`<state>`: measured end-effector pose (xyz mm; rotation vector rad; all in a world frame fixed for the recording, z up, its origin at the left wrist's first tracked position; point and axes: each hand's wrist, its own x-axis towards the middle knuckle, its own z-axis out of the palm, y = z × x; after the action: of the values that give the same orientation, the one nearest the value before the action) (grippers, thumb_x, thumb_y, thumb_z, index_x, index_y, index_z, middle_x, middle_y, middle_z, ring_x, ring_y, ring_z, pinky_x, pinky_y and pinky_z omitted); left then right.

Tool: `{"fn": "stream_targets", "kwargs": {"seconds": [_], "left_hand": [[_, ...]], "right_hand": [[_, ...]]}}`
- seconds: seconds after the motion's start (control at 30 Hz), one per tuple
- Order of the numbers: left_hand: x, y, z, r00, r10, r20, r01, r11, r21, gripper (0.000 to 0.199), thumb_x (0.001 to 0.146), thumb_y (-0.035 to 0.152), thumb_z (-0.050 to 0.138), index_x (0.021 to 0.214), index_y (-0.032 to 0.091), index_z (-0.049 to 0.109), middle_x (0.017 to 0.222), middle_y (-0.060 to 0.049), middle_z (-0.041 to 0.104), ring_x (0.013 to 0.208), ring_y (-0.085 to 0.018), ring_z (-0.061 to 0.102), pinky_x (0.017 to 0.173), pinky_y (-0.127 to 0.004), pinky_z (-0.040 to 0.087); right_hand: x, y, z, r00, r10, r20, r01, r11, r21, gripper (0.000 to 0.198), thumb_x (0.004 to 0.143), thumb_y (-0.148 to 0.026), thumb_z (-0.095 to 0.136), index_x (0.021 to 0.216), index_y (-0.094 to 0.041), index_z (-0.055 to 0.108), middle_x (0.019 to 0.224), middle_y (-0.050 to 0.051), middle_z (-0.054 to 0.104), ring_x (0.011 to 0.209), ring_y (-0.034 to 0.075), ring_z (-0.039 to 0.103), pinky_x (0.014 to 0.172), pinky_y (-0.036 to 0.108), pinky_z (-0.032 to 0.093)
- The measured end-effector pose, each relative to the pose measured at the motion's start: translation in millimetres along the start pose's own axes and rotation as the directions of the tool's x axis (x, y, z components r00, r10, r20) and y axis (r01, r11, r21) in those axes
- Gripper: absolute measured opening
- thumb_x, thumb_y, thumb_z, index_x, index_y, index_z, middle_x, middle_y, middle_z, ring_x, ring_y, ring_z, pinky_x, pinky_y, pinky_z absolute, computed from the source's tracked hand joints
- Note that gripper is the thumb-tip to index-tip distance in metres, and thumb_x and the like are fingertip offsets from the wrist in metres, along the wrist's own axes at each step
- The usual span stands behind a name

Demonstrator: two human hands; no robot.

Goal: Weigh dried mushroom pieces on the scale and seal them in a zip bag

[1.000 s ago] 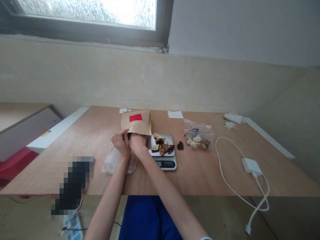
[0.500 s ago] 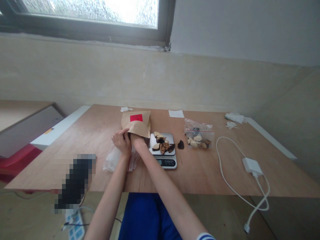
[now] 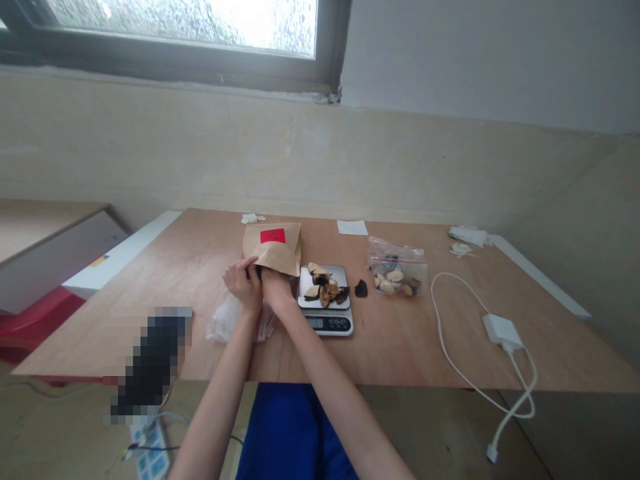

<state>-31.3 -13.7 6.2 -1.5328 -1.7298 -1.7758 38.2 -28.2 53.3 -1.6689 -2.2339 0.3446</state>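
Note:
A brown paper bag (image 3: 270, 259) with a red label stands on the table, its mouth turned toward me. My left hand (image 3: 243, 283) pinches the bag's left edge near the opening. Inside the mouth are the fingers of my right hand (image 3: 277, 290), hidden by the paper; what they hold, if anything, does not show. Close by on the right sits a kitchen scale (image 3: 345, 325), its plate bearing several dried, dark-rimmed slices (image 3: 327, 293) that look like mushroom. One dark piece (image 3: 361, 289) lies beside the scale. Clear plastic bags (image 3: 225, 320) lie partly beneath my wrists.
A zip bag (image 3: 400, 277) with more slices lies right of the scale. Further right are a white charger and cable (image 3: 501, 331). White paper (image 3: 353, 227) and crumpled scraps (image 3: 253, 218) lie along the back. A pixelated dark object (image 3: 150, 367) overlaps the front left edge.
My right hand has drawn back slightly toward me, with more of it showing outside the bag's mouth. My left hand keeps its hold on the bag.

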Motion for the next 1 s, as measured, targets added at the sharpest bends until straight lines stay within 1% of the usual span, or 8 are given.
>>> {"fn": "stream_targets", "kwargs": {"seconds": [0.1,0.3,0.47,0.63,0.7,0.77,0.9,1.0], "left_hand": [[0.7,0.4,-0.6,1.0,-0.005,0.002,0.005,1.0,0.012,0.029,0.087,0.035,0.037,0.084,0.019,0.061,0.083,-0.008,0.062,0.081,-0.021,0.053,0.081,-0.037,0.034],[3.6,4.1,-3.1,1.0,-0.029,0.012,0.029,0.999,0.021,0.028,0.088,0.034,0.038,0.085,0.019,0.062,0.084,-0.008,0.062,0.082,-0.021,0.053,0.08,-0.036,0.033],[5.4,5.1,-3.9,0.999,-0.045,0.016,0.044,0.999,0.027,0.025,0.087,0.033,0.042,0.085,0.02,0.064,0.084,-0.007,0.063,0.082,-0.019,0.054,0.081,-0.035,0.033],[7.8,2.6,-2.9,0.999,-0.037,0.012,0.036,0.998,0.052,0.024,0.087,0.031,0.043,0.088,0.021,0.065,0.085,-0.007,0.064,0.082,-0.02,0.054,0.081,-0.034,0.034],[9.4,-0.2,-1.3,0.997,-0.07,0.031,0.068,0.994,0.082,0.023,0.086,0.028,0.043,0.089,0.021,0.064,0.087,-0.007,0.064,0.084,-0.021,0.053,0.081,-0.035,0.034],[10.9,-4.2,1.0,0.989,-0.131,0.061,0.123,0.984,0.131,0.022,0.084,0.023,0.043,0.09,0.021,0.064,0.089,-0.007,0.063,0.087,-0.023,0.053,0.081,-0.036,0.034],[13.6,-14.0,5.6,0.95,-0.239,0.202,0.19,0.953,0.234,0.029,0.074,0.009,0.042,0.09,0.021,0.064,0.092,-0.009,0.061,0.092,-0.025,0.053,0.082,-0.039,0.036],[18.4,-18.7,7.4,0.916,-0.265,0.302,0.2,0.952,0.231,0.034,0.068,0.006,0.042,0.091,0.02,0.063,0.093,-0.011,0.06,0.092,-0.026,0.054,0.083,-0.041,0.038]], "right_hand": [[-3.9,-0.8,-3.3,1.0,-0.001,0.005,0.001,1.0,-0.002,0.029,0.087,0.0,0.037,0.105,-0.003,0.059,0.103,0.019,0.066,0.09,0.023,0.066,0.079,0.033,0.051],[-11.2,-3.1,-5.0,0.999,0.008,-0.042,-0.007,1.0,0.01,0.035,0.089,-0.003,0.032,0.118,-0.007,0.051,0.107,0.017,0.065,0.091,0.022,0.065,0.077,0.031,0.053],[-23.2,-1.0,-1.7,0.98,-0.027,-0.197,0.051,0.991,0.12,0.038,0.09,-0.006,0.033,0.123,-0.009,0.05,0.121,0.014,0.059,0.111,0.019,0.055,0.093,0.03,0.046],[-56.1,10.5,-8.7,0.93,0.0,-0.368,0.143,0.921,0.362,0.04,0.09,-0.009,0.032,0.125,-0.011,0.052,0.124,0.012,0.057,0.117,0.016,0.051,0.101,0.031,0.041],[-77.5,21.8,-17.6,0.896,0.029,-0.443,0.198,0.867,0.457,0.04,0.09,-0.011,0.033,0.124,-0.017,0.053,0.12,0.008,0.061,0.113,0.015,0.054,0.099,0.032,0.043],[-100.2,39.2,-28.3,0.865,0.081,-0.495,0.205,0.843,0.497,0.038,0.09,-0.013,0.035,0.121,-0.02,0.055,0.117,0.006,0.063,0.11,0.016,0.057,0.097,0.032,0.045],[-135.9,90.6,-46.4,0.808,0.237,-0.539,0.061,0.877,0.477,0.033,0.089,-0.021,0.039,0.115,-0.02,0.059,0.116,0.009,0.063,0.107,0.02,0.06,0.09,0.034,0.049],[-147.4,131.8,-52.9,0.737,0.354,-0.575,-0.044,0.875,0.482,0.029,0.088,-0.027,0.038,0.106,-0.017,0.059,0.107,0.012,0.067,0.099,0.021,0.064,0.081,0.033,0.053]]}}
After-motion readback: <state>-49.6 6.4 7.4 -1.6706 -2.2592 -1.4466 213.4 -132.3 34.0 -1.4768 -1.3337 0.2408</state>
